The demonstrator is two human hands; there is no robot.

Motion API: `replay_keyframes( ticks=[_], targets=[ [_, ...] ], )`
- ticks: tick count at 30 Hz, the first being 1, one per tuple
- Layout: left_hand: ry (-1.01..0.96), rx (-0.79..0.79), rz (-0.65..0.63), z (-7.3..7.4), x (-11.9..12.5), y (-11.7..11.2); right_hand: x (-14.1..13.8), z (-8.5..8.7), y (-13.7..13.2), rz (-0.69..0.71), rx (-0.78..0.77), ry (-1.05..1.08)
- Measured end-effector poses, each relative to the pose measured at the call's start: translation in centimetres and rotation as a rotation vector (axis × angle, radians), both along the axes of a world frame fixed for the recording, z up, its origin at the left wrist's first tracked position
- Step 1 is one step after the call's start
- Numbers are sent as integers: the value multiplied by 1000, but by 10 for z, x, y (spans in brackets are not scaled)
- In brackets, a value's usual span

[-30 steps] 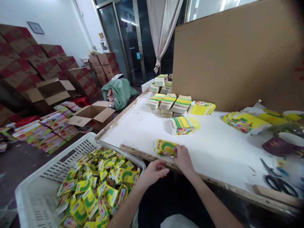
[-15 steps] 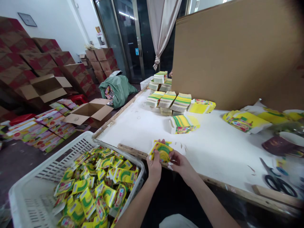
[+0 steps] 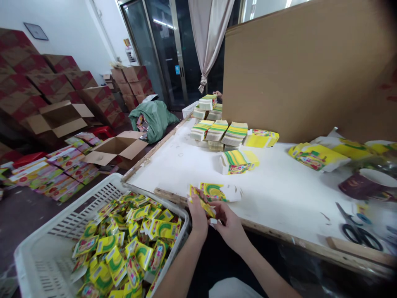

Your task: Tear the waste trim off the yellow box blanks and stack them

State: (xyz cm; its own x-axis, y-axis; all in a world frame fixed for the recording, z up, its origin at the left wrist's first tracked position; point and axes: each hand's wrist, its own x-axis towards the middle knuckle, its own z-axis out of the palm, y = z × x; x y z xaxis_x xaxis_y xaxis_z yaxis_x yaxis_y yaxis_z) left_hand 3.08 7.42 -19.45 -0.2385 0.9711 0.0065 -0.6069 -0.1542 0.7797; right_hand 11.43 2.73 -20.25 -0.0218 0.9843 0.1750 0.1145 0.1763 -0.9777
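Over the table's front edge, my left hand is closed on a small yellow and green printed carton, tilted so its narrow side faces up. My right hand pinches the same carton at its lower right end, where a white flap sticks out. Just beyond my hands, a flat unfolded carton lies on the white table. To the left, a white plastic basket holds many folded yellow cartons.
Stacks of flat cartons stand farther back, with a loose stack nearer. Scissors and a dark mug are at the right. A cardboard sheet rises behind. Another person's hand shows by the far stack.
The carton in my hands has turned from showing its broad face to showing its narrow side. My right hand has shifted slightly left, and the flat carton on the table is now uncovered.
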Motion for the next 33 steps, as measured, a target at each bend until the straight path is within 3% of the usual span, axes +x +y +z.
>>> replay_keyframes(
  ticks=[5,10,14,17,19,21,22,25,27,30,33],
  targets=[
    [450,63,-106,-10,-23,-3,29,-2,20,-191,59,-179],
    [780,186,-231,16,-59,3,55,10,27,-243,303,-470],
    [1215,355,-246,36,-64,0,56,17,22,-132,557,-774],
    [1364,313,-423,29,-54,-8,46,18,14,-15,679,-774],
    [1349,255,-466,20,-46,-13,38,16,10,-151,620,-612],
    [1346,215,-420,12,-41,-18,32,14,8,-294,432,-345],
    [1350,206,-386,11,-39,-20,29,13,8,-299,312,-192],
    [1345,277,-363,11,-35,-26,21,11,10,-68,-36,196],
    [1336,364,-400,14,-34,-29,17,11,11,83,-190,334],
    [1367,407,-433,17,-34,-33,14,10,10,153,-264,400],
    [1407,384,-460,18,-34,-34,15,7,7,94,-216,352]
  ],
)
